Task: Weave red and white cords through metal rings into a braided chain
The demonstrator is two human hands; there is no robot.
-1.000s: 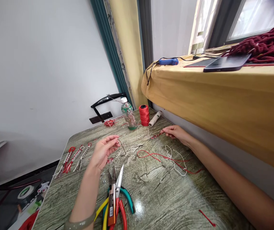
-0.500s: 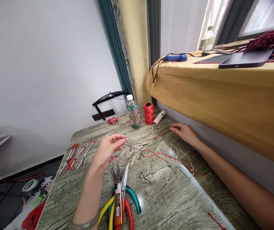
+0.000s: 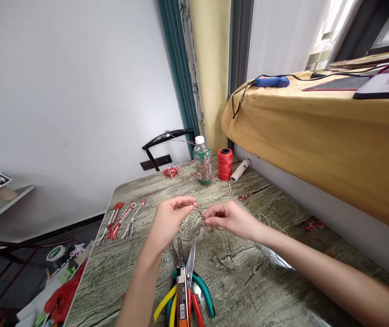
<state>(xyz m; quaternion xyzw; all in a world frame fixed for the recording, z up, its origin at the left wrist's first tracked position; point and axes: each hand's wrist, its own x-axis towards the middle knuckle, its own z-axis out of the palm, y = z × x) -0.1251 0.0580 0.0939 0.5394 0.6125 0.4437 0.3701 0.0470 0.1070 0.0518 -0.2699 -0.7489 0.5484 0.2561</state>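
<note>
Over the middle of the table, my left hand pinches one end of a thin dark strand. My right hand pinches the same strand close by, its fingertips just short of the left ones. Whether the strand is cord or wire is too small to tell. Below the hands lie pliers with yellow-and-teal handles and scissors with red handles, partly under an orange-and-silver tool. Three braided red, white and grey cord pieces with rings lie to the left.
At the back stand a plastic bottle with strands on it and a red thread spool. Beside them lies a beige cord roll. A tangle of red-white thread sits far left. A yellow-covered ledge rises at right.
My right hand has moved left from the table's right side to meet my left hand and now pinches the strand. The view has shifted slightly left.
</note>
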